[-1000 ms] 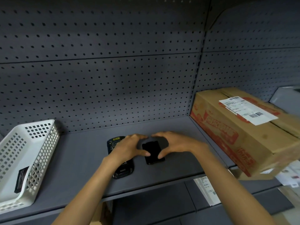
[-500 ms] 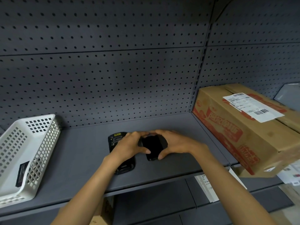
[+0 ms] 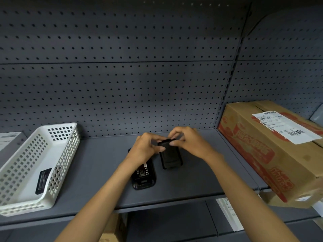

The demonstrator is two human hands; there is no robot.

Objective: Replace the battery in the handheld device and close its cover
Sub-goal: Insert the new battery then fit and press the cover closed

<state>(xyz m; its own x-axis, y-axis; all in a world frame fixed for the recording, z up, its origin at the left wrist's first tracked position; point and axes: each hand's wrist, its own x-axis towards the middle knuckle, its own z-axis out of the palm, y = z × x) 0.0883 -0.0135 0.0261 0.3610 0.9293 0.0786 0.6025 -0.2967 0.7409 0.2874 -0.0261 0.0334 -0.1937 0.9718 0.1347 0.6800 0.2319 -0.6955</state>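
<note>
A black handheld device (image 3: 143, 173) lies back-up on the grey shelf (image 3: 97, 180), its label showing. Right beside it a black cover (image 3: 170, 156) is tilted up at its far end. My left hand (image 3: 146, 147) and my right hand (image 3: 189, 142) both pinch the cover's far end with their fingertips. My left hand hides the far half of the device. A flat black battery (image 3: 43, 179) with a label lies inside the white basket (image 3: 35, 165) on the left.
A brown cardboard box (image 3: 272, 151) with a shipping label fills the right end of the shelf and overhangs its front edge. Grey pegboard (image 3: 122, 84) forms the back wall. A lower shelf with papers (image 3: 229, 213) sits below.
The cover lay flat between my hands; now its far end is lifted and both hands have closed their fingertips on it. The view has tilted slightly.
</note>
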